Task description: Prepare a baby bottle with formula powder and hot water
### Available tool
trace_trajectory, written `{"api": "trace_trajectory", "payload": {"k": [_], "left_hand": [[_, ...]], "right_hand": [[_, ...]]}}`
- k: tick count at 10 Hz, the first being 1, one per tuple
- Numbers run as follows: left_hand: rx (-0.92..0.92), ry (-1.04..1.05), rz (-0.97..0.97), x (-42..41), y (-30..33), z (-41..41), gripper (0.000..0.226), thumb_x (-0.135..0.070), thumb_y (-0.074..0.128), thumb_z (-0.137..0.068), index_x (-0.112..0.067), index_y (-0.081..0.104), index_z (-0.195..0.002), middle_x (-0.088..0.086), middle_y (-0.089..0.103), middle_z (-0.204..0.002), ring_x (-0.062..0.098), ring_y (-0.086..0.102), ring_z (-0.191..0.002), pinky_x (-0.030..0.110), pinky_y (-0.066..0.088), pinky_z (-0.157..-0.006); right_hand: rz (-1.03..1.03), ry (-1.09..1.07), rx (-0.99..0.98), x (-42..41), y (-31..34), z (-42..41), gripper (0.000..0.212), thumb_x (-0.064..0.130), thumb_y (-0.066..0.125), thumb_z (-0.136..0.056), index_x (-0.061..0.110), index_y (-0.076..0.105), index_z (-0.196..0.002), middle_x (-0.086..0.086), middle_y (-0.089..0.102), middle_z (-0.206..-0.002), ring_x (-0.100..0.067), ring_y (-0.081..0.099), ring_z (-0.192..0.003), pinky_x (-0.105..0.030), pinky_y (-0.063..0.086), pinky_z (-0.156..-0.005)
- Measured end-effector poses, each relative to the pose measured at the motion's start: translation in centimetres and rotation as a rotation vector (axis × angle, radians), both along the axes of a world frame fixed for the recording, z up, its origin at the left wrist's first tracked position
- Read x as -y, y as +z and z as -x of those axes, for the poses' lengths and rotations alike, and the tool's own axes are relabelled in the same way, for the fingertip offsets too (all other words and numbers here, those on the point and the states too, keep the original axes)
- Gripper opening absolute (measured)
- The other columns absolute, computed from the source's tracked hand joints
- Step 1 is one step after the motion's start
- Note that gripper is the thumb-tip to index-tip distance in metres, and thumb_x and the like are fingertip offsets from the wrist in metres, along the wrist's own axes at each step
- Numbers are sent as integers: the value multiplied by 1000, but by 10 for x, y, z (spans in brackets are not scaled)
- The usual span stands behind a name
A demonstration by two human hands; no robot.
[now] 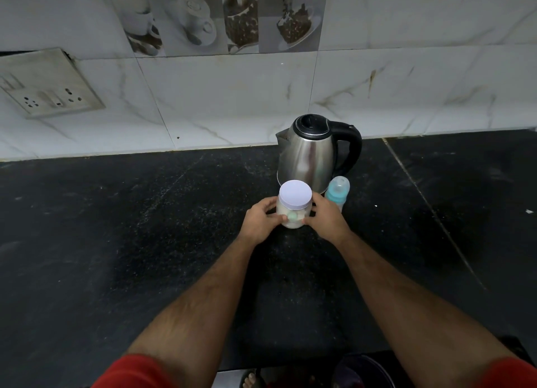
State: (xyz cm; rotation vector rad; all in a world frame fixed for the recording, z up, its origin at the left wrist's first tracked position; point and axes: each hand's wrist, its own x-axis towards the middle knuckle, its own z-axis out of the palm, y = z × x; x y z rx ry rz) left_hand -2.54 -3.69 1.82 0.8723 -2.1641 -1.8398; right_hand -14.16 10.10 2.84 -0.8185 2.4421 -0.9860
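Item: powder jar (pixel 292 213), clear, white lid (pixel 295 195) on, standing on the black counter (pixel 145 228) at centre. Your left hand (pixel 260 220) grips it at its 9 o'clock side, your right hand (pixel 327 217) at 3 o'clock, fingers of both curled round the wall. Steel kettle (pixel 309 155), black handle, stands just behind at 12 o'clock. Baby bottle (pixel 337 192), teal collar, capped, stands at 2 o'clock, just beside your right hand. Wall socket (pixel 48 92) at far 10 o'clock.
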Motion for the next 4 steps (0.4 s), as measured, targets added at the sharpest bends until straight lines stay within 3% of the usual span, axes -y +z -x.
{"api": "trace_trajectory", "payload": {"k": [2, 4], "left_hand": [[70, -98, 88, -2, 1, -5, 78, -6, 77, -84, -7, 37, -151, 7, 46, -152, 21, 46, -139, 30, 35, -116], [103, -33, 392, -19, -9, -24, 68, -27, 74, -87, -17, 45, -149, 3, 54, -147, 19, 49, -136, 31, 36, -114]], "right_hand": [[-30, 7, -63, -3, 2, -3, 70, -1, 75, -79, 7, 47, -142, -12, 61, -136, -29, 58, -123, -46, 46, -106], [-42, -49, -244, -27, 2, -23, 41, 17, 72, -88, 8, 61, -125, -11, 68, -118, -26, 65, -109, -37, 52, -94]]}}
